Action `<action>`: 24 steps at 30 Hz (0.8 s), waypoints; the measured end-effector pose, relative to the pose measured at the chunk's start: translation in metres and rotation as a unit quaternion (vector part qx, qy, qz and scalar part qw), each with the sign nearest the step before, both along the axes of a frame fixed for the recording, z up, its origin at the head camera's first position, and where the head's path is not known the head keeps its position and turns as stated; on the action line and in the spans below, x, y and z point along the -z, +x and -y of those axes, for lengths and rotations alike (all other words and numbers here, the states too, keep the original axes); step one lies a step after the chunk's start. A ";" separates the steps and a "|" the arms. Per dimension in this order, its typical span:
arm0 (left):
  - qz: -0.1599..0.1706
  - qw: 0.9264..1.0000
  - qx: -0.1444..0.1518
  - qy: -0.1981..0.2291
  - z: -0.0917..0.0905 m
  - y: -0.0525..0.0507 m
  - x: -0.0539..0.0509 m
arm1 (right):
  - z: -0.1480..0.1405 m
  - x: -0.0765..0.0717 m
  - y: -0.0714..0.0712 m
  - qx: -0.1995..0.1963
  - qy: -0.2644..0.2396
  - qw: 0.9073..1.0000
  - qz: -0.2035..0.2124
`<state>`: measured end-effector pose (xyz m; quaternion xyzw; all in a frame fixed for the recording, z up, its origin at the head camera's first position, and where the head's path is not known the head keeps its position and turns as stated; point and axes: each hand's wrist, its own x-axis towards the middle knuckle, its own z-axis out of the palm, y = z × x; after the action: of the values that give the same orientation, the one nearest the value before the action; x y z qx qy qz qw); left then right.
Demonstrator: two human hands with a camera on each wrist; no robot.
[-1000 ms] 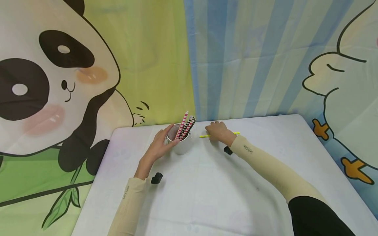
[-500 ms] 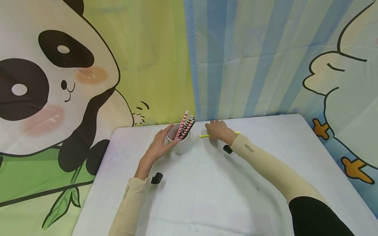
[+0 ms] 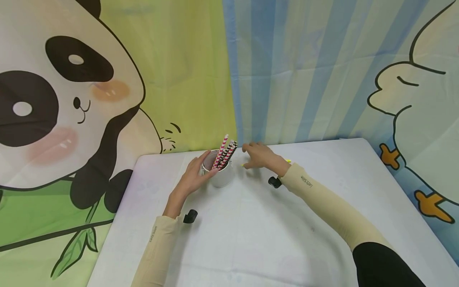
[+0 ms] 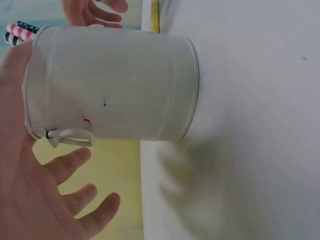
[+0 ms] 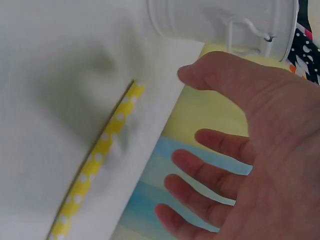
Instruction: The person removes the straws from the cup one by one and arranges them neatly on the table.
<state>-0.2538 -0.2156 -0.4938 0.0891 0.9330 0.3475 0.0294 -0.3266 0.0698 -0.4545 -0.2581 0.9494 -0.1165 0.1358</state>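
A small white metal bucket [image 3: 221, 180] with side handle loops stands on the white table. Pink-striped and black-patterned paper straws [image 3: 225, 154] lean inside it. My left hand [image 3: 193, 175] holds the bucket at its rim, thumb on the near side and the other fingers spread round the far left side. To the right, my right hand [image 3: 261, 155] hovers with fingers spread and holds nothing. Below it, a yellow straw with white dots [image 5: 95, 157] lies on the table, mostly covered by the hand in the head view but plain in the right wrist view.
The white table [image 3: 236, 239] reaches back to a hanging cloth [image 3: 287, 79] printed with a panda and blue stripes. Its far edge runs just behind the bucket and the right hand.
My right hand has lifted off the yellow straw, spread its fingers and shifted slightly left toward the bucket. The straw stays on the table. The left hand and bucket have not moved.
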 end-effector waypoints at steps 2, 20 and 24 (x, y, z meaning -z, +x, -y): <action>0.001 1.000 0.000 0.001 0.000 0.000 0.001 | 0.001 0.001 -0.001 -0.009 -0.044 0.999 0.025; -0.001 1.000 0.003 0.006 0.000 0.000 0.000 | 0.020 0.015 0.012 -0.004 -0.334 0.931 0.151; -0.002 1.000 0.005 0.007 -0.001 0.000 -0.001 | 0.026 0.013 0.017 0.007 -0.354 0.925 0.138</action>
<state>-0.2534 -0.2150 -0.4930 0.0951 0.9302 0.3534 0.0283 -0.3094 0.0439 -0.4676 -0.2645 0.8198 -0.4805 0.1647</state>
